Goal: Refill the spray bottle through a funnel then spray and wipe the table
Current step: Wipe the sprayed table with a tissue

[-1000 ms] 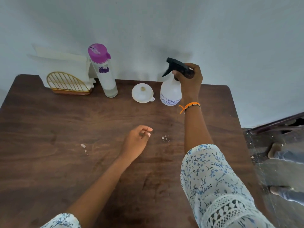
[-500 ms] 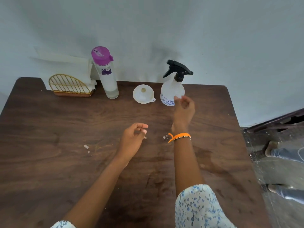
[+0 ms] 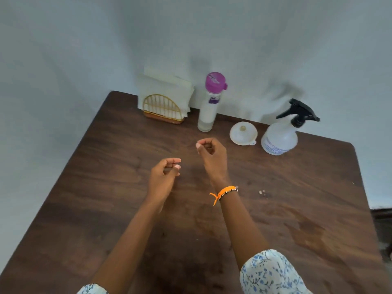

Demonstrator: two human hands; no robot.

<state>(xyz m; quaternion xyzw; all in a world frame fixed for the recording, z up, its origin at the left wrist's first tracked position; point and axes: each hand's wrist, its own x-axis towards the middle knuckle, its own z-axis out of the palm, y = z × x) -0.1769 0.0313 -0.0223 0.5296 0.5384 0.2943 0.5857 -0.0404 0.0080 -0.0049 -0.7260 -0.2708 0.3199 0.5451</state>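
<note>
Dark brown wood bench (image 3: 110, 187), seen from above, set against a pale wall. At its far edge, towards the far right corner, stands the spray bottle (image 3: 280, 136), translucent white plastic with a black trigger head (image 3: 299, 112) still screwed on. Just to its left, close but seemingly not touching, lies a small white funnel (image 3: 242, 133), spout pointing up. Further left along the far edge stands a tall clear refill bottle (image 3: 209, 109) with a purple cap, and at the far left corner a gold wire holder (image 3: 161, 108) with paper napkins.

The two hands hover over the middle of the bench, apart from each other and holding nothing. The left hand (image 3: 163, 177) has its fingers loosely curled. The right hand (image 3: 212, 155), with an orange band at the wrist, is also loosely curled and lies nearer the far edge. The spray bottle is well off to the right of both hands; the right hand is the closer one.

The spray bottle looks light and probably nearly empty, with stiff, smooth walls that could slip if wet. A likely good hold is the narrow neck under the trigger, or around the body while the head is twisted off. The funnel looks very light and easily tipped; its rim is the place to take it.

A few small pale crumbs (image 3: 262, 192) lie near the right wrist.
</note>
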